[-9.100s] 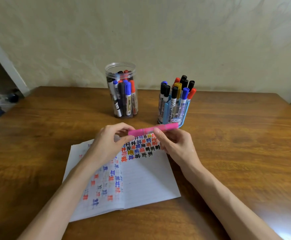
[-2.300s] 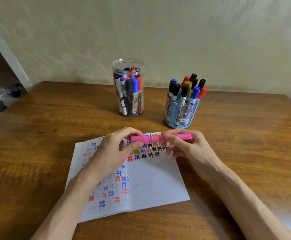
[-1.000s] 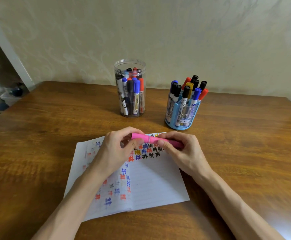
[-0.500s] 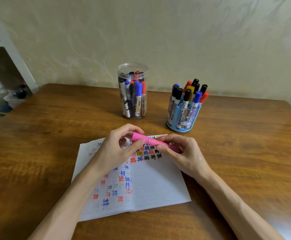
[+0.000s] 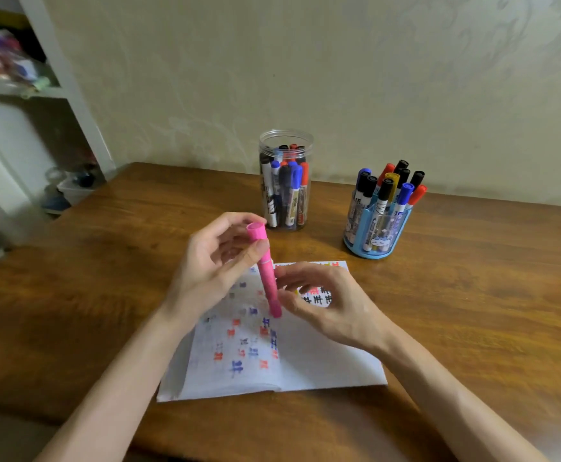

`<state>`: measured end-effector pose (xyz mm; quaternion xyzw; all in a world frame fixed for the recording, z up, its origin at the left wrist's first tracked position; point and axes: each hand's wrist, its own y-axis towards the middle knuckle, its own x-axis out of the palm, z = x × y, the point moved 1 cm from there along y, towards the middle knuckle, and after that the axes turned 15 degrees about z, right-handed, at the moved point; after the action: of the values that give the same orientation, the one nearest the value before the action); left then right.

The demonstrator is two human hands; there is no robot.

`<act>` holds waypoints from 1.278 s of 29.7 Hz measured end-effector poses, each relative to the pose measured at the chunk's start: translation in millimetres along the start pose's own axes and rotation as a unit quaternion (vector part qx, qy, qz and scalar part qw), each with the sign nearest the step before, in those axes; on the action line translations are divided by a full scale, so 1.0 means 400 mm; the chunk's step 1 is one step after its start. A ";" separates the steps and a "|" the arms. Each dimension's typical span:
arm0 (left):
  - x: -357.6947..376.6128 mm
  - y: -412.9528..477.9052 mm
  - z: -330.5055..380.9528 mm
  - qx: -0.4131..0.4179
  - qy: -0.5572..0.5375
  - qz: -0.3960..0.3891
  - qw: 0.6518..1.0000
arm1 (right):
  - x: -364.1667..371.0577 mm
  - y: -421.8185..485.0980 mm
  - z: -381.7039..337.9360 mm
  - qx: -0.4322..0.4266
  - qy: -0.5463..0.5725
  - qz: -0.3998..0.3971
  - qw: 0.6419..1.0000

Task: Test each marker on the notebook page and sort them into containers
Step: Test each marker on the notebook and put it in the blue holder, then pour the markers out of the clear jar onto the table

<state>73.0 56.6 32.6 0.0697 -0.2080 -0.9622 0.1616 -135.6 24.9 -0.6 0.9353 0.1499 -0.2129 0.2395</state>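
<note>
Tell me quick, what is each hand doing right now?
Left hand: closed on the pink marker, near its top.
Right hand: closed on the same marker, lower down.

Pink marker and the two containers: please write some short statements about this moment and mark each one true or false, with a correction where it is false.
1. Both the left hand and the right hand hold the pink marker. True.
2. The pink marker lies flat on the notebook. False: it is held up steeply, with its lower end over the page.
3. The clear jar stands to the left of the blue holder. True.
4. The blue holder is empty. False: capped markers stand in it.
5. The open notebook page is blank. False: it carries many coloured test marks.
</note>
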 end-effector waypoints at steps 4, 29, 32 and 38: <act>-0.129 -0.036 0.040 0.031 0.045 0.037 0.998 | 0.072 0.024 -0.050 -0.056 -0.055 -0.044 0.996; -0.631 -0.529 0.014 -0.078 0.145 0.152 0.975 | 0.463 0.053 -0.215 -0.184 0.027 -0.151 0.971; -0.599 -0.495 -0.002 -0.089 0.127 0.147 0.977 | 0.437 0.046 -0.201 -0.163 0.019 -0.143 0.976; -0.498 -0.402 -0.018 -0.077 0.108 0.119 0.984 | 0.360 0.041 -0.144 -0.081 -0.014 -0.107 0.991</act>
<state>216.1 260.3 -28.4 0.1358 -0.1217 -0.9360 0.3011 13.8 66.4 -16.3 0.8883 0.2627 -0.2371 0.2927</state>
